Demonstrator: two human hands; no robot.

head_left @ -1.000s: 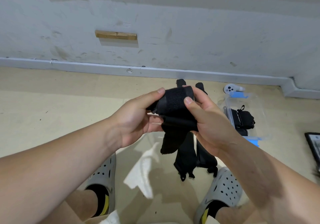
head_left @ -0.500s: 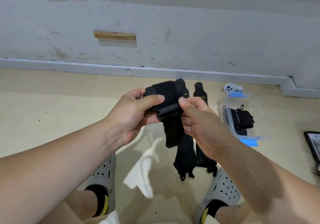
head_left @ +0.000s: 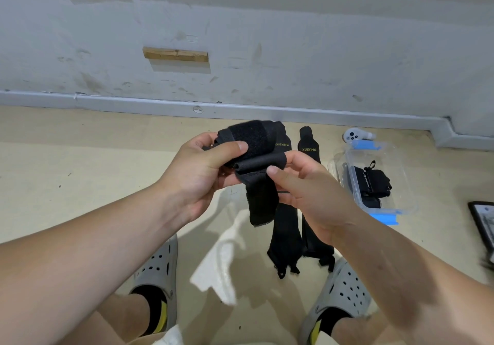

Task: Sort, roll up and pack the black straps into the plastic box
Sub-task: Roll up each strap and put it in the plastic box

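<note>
With both our hands, left hand (head_left: 203, 168) and right hand (head_left: 307, 184), pinching the half-rolled strap (head_left: 256, 157), a loosened thumb could let its dangling tail unroll.

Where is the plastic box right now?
In the head view, the plastic box stands on the floor at right, beside the flat straps, near the white controller.

Bright, even indoor light from above: wood block (head_left: 175, 54) throws soft shadow downward on wall (head_left: 294, 37). Blown-out white patch on floor (head_left: 80, 171) between body shadows; black strap (head_left: 255, 141) holds little detail. Fisheye bends skirting (head_left: 267, 110), stretches the corners; centre sharp, far right edge smeared
</note>
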